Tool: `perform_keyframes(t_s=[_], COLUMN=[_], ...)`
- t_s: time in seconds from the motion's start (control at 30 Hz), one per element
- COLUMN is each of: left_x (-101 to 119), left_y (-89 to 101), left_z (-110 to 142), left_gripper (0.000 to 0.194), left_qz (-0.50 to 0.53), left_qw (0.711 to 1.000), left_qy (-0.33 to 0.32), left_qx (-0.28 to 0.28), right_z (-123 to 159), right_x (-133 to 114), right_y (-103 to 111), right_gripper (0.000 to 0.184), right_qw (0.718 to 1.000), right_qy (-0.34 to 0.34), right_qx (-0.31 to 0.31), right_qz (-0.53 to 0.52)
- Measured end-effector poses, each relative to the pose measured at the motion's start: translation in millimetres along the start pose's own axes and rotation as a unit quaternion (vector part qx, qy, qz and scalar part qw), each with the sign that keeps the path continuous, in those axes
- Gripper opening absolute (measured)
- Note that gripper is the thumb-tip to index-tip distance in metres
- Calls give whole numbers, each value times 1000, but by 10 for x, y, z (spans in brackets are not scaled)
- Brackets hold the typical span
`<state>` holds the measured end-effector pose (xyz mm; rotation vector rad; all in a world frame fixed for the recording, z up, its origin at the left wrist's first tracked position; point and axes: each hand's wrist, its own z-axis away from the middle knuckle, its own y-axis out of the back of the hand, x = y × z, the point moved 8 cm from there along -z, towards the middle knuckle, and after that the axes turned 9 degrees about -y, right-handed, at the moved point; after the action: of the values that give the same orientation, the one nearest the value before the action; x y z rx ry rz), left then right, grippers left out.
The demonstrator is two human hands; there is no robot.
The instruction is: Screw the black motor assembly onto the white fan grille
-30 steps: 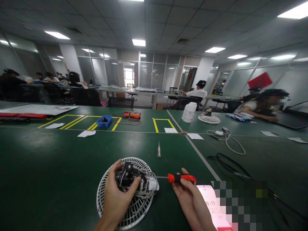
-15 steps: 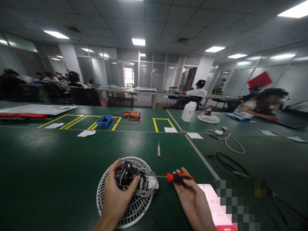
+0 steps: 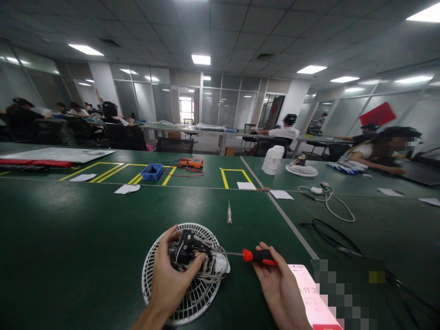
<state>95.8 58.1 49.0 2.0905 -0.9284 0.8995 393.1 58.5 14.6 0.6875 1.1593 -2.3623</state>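
Observation:
My left hand (image 3: 170, 280) is wrapped round a black and white fan motor assembly (image 3: 195, 257) that rests on a round white fan grille (image 3: 187, 300) lying on the green table. My right hand (image 3: 280, 288) grips the red and black handle of a screwdriver (image 3: 256, 255). Its thin metal shaft points left and its tip meets the motor assembly. Loose white wires hang from the motor over the grille.
A small test-pen screwdriver (image 3: 228, 213) lies beyond the grille. A pink phone (image 3: 311, 295) lies beside my right wrist. Black cable (image 3: 330, 236) and white cable (image 3: 330, 197) lie to the right. A blue bin (image 3: 151, 172), an orange multimeter (image 3: 190, 162) and paper slips are farther back. People sit at distant tables.
The camera view shifted slightly. My right hand slid a little forward along the screwdriver handle. My left hand keeps its hold on the motor.

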Motion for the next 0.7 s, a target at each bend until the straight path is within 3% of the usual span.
perform_keyframes(t_s=[0.2, 0.37, 0.53, 0.7], left_x=[9, -3, -29, -48], left_y=[15, 21, 8, 21], left_z=[-12, 0, 2, 3], left_gripper=[92, 92, 93, 92], left_qz=[2, -1, 5, 3], left_qw=[1000, 1000, 1000, 999], left_qy=[7, 13, 30, 42], left_qx=[-1, 6, 2, 8], right_z=[-16, 17, -6, -3], right_x=[-51, -54, -47, -90], right_y=[21, -48, 31, 6], right_gripper=[54, 42, 49, 44], right_qw=[999, 997, 998, 998], right_qy=[34, 45, 30, 46], right_qx=[-11, -52, 0, -35], right_qz=[33, 19, 54, 21])
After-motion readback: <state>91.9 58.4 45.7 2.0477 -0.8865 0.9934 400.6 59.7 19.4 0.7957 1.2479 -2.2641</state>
